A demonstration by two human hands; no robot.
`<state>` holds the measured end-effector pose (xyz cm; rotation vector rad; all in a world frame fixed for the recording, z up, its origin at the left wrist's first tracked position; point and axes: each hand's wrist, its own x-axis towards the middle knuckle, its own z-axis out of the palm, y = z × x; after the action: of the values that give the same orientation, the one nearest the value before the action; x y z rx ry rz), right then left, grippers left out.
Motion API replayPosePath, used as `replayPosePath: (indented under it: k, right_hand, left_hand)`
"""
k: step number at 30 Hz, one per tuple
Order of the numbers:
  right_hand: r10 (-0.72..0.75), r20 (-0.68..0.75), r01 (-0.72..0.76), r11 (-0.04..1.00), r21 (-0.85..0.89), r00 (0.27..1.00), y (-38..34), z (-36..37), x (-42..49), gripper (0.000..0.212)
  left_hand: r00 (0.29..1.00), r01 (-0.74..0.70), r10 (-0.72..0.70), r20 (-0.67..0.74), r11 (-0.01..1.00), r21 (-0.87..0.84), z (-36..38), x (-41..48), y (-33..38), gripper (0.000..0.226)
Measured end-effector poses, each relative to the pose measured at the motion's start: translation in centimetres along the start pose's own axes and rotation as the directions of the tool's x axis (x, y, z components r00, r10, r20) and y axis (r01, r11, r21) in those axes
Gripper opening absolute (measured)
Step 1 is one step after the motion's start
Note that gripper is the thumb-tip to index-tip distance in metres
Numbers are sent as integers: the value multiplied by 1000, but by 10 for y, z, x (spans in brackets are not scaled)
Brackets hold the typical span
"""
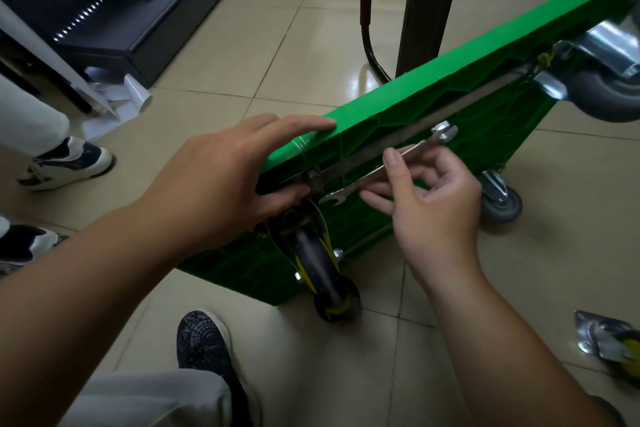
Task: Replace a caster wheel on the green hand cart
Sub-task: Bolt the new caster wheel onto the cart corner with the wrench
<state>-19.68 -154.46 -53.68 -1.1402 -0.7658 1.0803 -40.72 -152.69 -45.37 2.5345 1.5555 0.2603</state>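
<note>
The green hand cart point(433, 94) stands tipped on its side on the tiled floor, underside toward me. My left hand point(221, 180) grips its near corner, fingers over the top edge and thumb under it by the caster's mount. Below that corner hangs a black-and-yellow caster wheel point(320, 267). My right hand point(426, 198) pinches a silver open-ended wrench point(384, 166) between thumb and fingers; its lower jaw sits at the bolt beside the caster plate. Grey casters are fixed at the far right point(609, 94) and lower right point(502, 204) corners.
A loose caster with a metal plate point(609, 343) lies on the floor at right. Black table legs point(426, 3) stand behind the cart. A dark shelf unit point(114, 10) is at top left, with paper scraps by it. Another person's shoes point(69, 163) stand at left; my own shoe point(204, 347) is near.
</note>
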Motion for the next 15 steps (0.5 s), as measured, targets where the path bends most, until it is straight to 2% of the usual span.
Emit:
replayPosePath:
  k: [4,11,15]
  right_hand:
    - [15,26,-16,999,50,1000,-2,3,7,9]
    - [-1,20,0,1000,9,1000,1,8,7,8]
    - [61,3,-61,997,37,998,5,4,6,8]
  left_hand:
    - [1000,-5,4,-8,1000,-21,0,1,0,77]
    - [1000,-5,5,-22,1000,-24,1,1,1,77]
    - [1000,-9,8,-23,1000,-25,0,1,1,76]
